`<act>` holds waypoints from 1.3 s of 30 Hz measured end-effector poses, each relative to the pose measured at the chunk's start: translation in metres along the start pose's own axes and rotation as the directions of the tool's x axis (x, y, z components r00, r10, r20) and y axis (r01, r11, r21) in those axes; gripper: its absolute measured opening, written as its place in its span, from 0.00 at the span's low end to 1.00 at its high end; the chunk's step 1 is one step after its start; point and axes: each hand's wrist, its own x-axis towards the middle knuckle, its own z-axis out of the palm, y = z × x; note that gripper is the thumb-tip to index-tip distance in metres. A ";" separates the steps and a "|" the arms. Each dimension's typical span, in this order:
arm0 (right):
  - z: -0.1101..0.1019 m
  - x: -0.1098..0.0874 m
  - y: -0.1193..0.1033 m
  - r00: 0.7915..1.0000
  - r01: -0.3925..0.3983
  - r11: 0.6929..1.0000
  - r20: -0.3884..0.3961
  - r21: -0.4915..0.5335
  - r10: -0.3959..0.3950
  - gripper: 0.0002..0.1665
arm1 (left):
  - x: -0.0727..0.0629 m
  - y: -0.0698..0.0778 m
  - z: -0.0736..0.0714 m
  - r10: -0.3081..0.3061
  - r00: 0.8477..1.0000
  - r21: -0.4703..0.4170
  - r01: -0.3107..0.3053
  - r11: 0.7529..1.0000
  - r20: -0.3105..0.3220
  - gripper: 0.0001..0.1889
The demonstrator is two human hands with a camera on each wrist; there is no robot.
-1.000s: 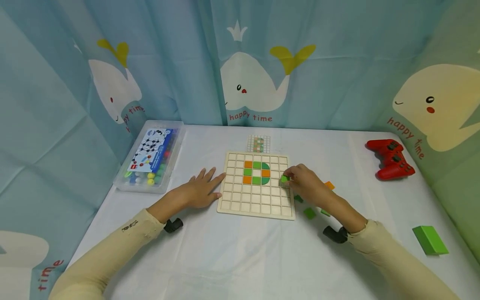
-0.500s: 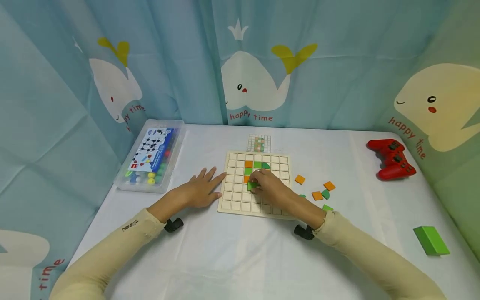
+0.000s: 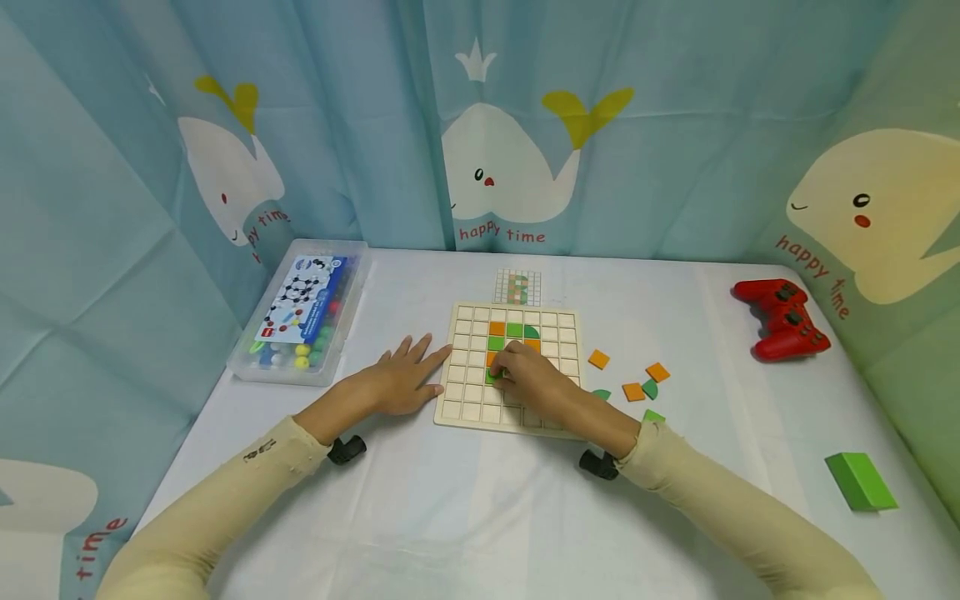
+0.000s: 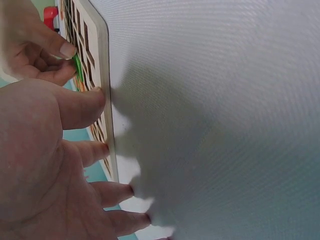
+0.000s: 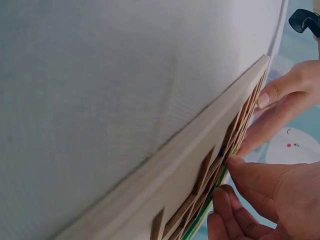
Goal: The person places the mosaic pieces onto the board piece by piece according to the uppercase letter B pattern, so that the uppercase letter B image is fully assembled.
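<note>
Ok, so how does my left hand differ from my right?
The left hand spreads its fingers; the right hand curls them. The left hand touches the board at its left edge, holding nothing; the right hand pinches a green tile. Both extend from cream sleeves.

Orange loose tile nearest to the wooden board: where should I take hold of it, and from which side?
Probably pinch the orange tile by two opposite edges, coming down from above. It is square, looks thin and lies flat, so its top offers little to hold. It sits apart from the wooden board, leaving its edges reachable.
</note>
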 end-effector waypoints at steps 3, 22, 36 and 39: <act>-0.002 0.000 0.001 1.000 0.006 1.000 -0.002 0.012 -0.006 0.08 | 0.000 0.000 0.000 -0.002 1.000 -0.001 0.002 1.000 -0.003 0.38; -0.053 -0.053 0.094 0.927 -0.298 0.918 -0.151 0.261 0.344 0.28 | 0.002 -0.003 0.004 0.000 1.000 0.013 0.000 1.000 -0.006 0.37; -0.061 -0.070 0.102 0.903 -0.407 0.892 -0.061 0.195 0.425 0.30 | 0.001 -0.002 0.002 0.004 1.000 0.001 -0.004 1.000 0.010 0.38; -0.058 -0.070 0.102 0.909 -0.396 0.902 -0.067 0.170 0.412 0.24 | 0.002 -0.002 0.002 0.003 1.000 0.001 -0.003 1.000 0.010 0.38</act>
